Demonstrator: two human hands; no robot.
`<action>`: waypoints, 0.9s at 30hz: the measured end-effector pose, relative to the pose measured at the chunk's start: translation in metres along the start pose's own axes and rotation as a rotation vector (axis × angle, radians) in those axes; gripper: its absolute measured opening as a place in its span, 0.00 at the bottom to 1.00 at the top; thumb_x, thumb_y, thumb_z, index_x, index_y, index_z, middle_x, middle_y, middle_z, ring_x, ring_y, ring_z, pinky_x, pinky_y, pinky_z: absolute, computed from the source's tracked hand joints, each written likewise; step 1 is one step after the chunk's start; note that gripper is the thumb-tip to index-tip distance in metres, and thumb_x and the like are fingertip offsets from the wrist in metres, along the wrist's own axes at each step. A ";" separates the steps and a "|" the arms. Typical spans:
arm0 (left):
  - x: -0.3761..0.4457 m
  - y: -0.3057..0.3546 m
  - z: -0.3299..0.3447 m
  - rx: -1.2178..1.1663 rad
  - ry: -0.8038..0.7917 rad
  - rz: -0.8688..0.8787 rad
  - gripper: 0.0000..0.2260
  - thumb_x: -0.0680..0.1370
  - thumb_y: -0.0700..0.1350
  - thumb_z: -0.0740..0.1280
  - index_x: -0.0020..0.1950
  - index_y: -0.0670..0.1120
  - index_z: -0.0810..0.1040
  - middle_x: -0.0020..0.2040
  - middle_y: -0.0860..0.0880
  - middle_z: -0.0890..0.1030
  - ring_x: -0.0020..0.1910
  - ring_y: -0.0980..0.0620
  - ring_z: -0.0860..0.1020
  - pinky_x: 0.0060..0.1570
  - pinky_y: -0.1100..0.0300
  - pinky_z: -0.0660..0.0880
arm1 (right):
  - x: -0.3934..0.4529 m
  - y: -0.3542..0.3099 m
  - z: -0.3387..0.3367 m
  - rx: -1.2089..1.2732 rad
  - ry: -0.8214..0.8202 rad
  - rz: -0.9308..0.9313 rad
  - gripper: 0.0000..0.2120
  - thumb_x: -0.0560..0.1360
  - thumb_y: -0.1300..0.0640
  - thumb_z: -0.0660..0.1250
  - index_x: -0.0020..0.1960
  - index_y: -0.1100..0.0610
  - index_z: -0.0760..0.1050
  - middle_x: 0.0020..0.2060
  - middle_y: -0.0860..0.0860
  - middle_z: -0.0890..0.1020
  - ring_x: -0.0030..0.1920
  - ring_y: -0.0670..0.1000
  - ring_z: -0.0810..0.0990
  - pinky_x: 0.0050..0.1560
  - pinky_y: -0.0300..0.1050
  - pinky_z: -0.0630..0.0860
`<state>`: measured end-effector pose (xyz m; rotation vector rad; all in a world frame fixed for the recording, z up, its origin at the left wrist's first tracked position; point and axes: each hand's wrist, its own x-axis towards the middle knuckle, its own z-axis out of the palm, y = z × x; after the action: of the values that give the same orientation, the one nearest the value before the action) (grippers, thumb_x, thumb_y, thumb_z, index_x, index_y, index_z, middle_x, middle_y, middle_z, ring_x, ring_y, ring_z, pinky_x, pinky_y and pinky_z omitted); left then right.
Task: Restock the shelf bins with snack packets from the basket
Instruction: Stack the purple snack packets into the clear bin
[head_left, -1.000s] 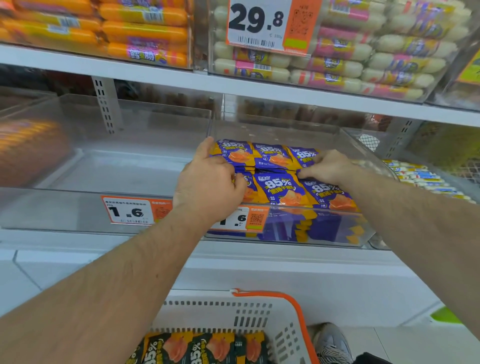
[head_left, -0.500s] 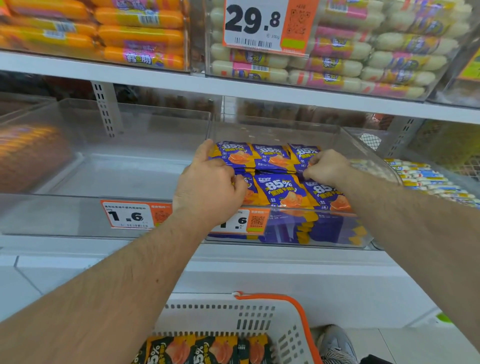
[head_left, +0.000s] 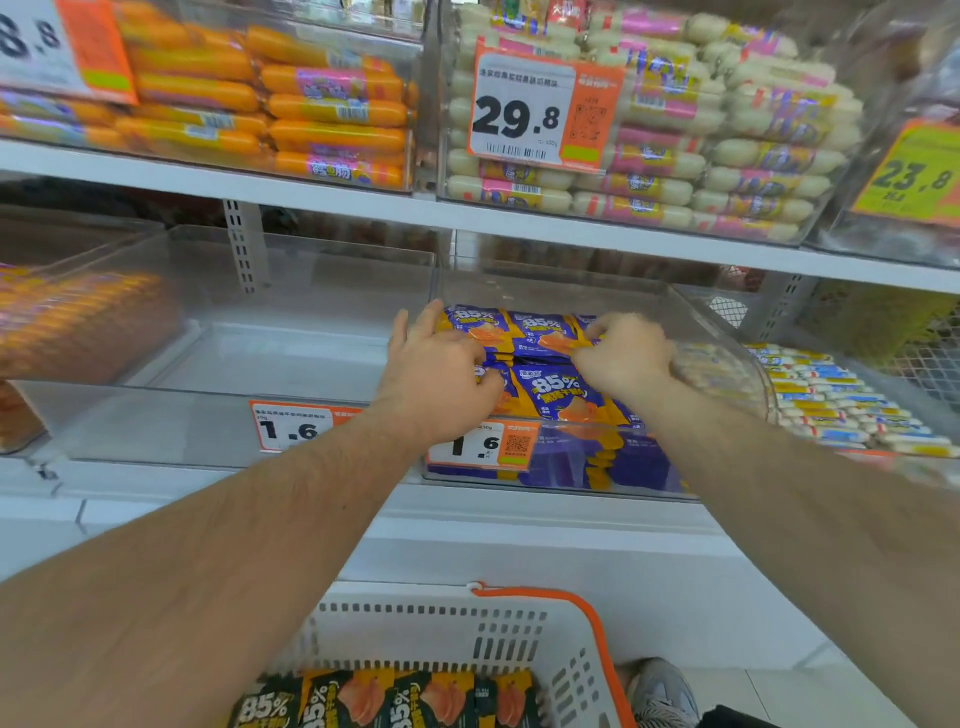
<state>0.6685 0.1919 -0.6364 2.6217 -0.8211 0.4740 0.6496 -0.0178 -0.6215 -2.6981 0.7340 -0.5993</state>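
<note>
Left hand: the left hand (head_left: 439, 376) is lying on the purple snack packets (head_left: 550, 387) at the left side of the clear bin (head_left: 722, 332). Its fingers are bent down onto the packets, and I cannot tell if it is pinching one.
Right hand: the right hand (head_left: 621, 356) is sitting on the packets at the right side of the same bin. Its fingers are curled under, and I cannot tell if they are holding a packet.
Snack packets: they are lying flat in rows in the bin, filling it up to its front edge.
Bin: it is sitting on the middle shelf (head_left: 519, 499), with a 1.6 price tag (head_left: 480, 444) on its front wall.
Next bin: the clear bin on the left (head_left: 218, 312) is touching it side by side and has its own 1.6 tag (head_left: 293, 426).
Basket: the white basket (head_left: 467, 634) with an orange rim is sitting low down, under the arms. Dark snack packets (head_left: 384, 701) are lying inside it.
Top shelf: orange sausages (head_left: 270, 109) and white sausages (head_left: 727, 156) are stacked in bins there, with a 29.8 tag (head_left: 535, 111).
</note>
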 end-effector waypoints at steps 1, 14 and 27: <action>-0.005 0.001 -0.003 -0.001 0.065 0.054 0.15 0.77 0.53 0.62 0.56 0.48 0.82 0.62 0.50 0.79 0.75 0.48 0.60 0.73 0.48 0.45 | -0.014 -0.009 0.001 0.020 0.068 -0.067 0.11 0.69 0.55 0.69 0.51 0.52 0.82 0.56 0.54 0.79 0.60 0.59 0.74 0.59 0.50 0.70; -0.163 -0.105 0.006 0.031 -0.790 0.026 0.12 0.79 0.46 0.62 0.61 0.51 0.76 0.59 0.49 0.77 0.57 0.49 0.75 0.56 0.56 0.71 | -0.251 -0.067 0.171 0.488 -0.317 -0.437 0.06 0.68 0.61 0.63 0.35 0.58 0.78 0.33 0.53 0.79 0.38 0.56 0.77 0.40 0.50 0.77; -0.207 -0.152 0.040 0.101 -1.221 -0.125 0.13 0.80 0.50 0.58 0.53 0.44 0.77 0.51 0.46 0.80 0.52 0.44 0.78 0.54 0.48 0.76 | -0.380 -0.058 0.289 -0.092 -1.125 0.085 0.04 0.75 0.55 0.64 0.49 0.54 0.73 0.39 0.51 0.78 0.40 0.54 0.78 0.32 0.43 0.69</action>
<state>0.6066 0.3916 -0.7916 2.8581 -0.8977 -1.2713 0.5085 0.2782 -0.9733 -2.4726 0.5146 0.9379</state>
